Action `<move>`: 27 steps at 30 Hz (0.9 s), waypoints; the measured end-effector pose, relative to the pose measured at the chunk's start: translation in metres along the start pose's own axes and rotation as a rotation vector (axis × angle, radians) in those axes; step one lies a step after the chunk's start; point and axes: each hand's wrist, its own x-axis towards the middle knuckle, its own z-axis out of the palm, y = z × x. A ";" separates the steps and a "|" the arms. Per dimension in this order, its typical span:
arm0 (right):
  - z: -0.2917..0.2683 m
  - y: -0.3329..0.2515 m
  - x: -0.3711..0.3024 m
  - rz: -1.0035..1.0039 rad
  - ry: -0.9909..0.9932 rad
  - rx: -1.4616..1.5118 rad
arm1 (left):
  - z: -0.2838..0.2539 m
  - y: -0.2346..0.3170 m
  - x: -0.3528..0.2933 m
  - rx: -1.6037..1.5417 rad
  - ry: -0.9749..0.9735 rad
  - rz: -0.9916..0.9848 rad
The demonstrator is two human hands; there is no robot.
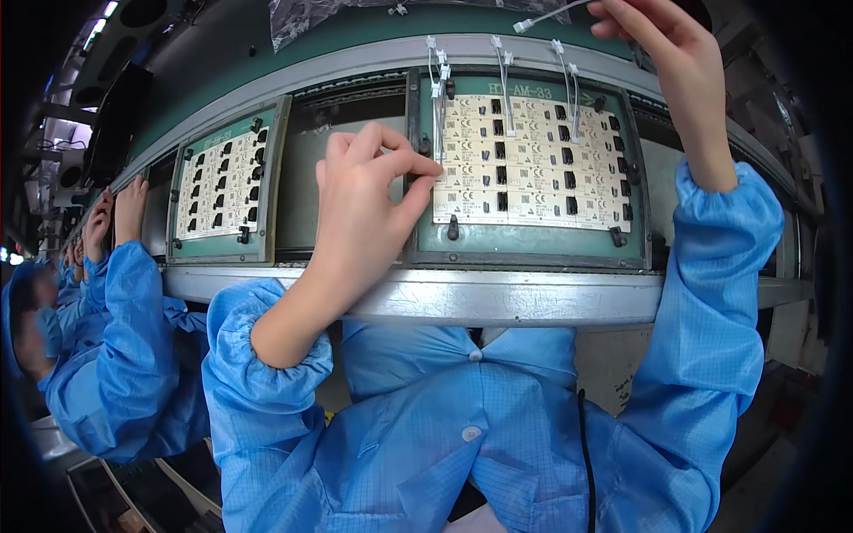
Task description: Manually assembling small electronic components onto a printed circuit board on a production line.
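A fixture tray [533, 253] in front of me carries a white panel of circuit boards [538, 213] with rows of small black components. My left hand [369, 200] is at the panel's left edge, thumb and forefinger pinched where a thin white cable [437, 120] comes down; the fingertips hide its end. Beyond the panel's right far corner, my right hand [671, 49] is raised and closed on another white cable [560, 13], its plug pointing left. Several more white cables [506, 93] lie over the panel, their plugs beyond its far edge.
To the left, a second fixture tray [271, 191] holds a similar panel on the same conveyor. A metal rail [533, 298] runs along the near side. Clear plastic bags [306, 18] lie at the far side. At left a co-worker in blue sleeves [133, 311] works close by.
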 end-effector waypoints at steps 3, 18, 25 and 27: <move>-0.037 0.029 -0.025 -0.005 -0.067 -0.158 | 0.004 0.003 0.003 -0.030 -0.028 -0.012; -0.039 0.023 -0.052 0.092 -0.094 0.029 | -0.002 0.018 -0.004 0.137 0.012 0.176; -0.040 0.013 -0.083 0.242 -0.081 -0.022 | -0.014 0.027 -0.014 0.310 -0.081 0.248; -0.040 0.015 -0.093 0.272 -0.081 0.019 | -0.022 0.017 0.020 0.242 -0.173 0.258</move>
